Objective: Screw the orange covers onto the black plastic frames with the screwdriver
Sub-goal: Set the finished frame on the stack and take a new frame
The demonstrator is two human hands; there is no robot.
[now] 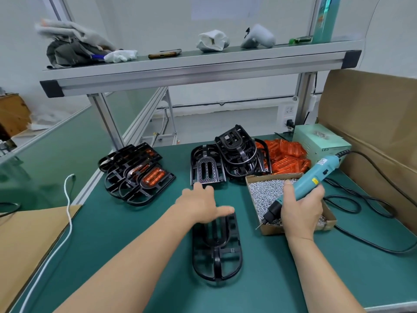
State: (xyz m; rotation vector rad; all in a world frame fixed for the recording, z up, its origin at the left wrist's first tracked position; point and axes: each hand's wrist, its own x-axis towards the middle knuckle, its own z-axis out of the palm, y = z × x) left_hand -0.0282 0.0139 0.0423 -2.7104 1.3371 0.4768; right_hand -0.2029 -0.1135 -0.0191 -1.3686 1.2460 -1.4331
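Observation:
A bare black plastic frame (pixel 217 251) lies on the green mat in front of me. My left hand (pixel 200 203) hovers over its far end with fingers spread, holding nothing. My right hand (pixel 301 208) grips the teal electric screwdriver (pixel 309 184), whose bit points down-left over the cardboard box of screws (pixel 270 188). A pile of orange covers (pixel 285 158) lies at the back right. Bare black frames (pixel 230 158) are heaped beside it. Frames fitted with orange covers (pixel 137 175) are stacked at the back left.
A green power supply box (pixel 320 141) stands behind the screws, and the screwdriver's black cable (pixel 361 204) loops across the mat on the right. A large cardboard box (pixel 370 132) walls the right side. Cardboard (pixel 27 240) and a white cord (pixel 67 218) lie left. An aluminium shelf (pixel 198 64) spans overhead.

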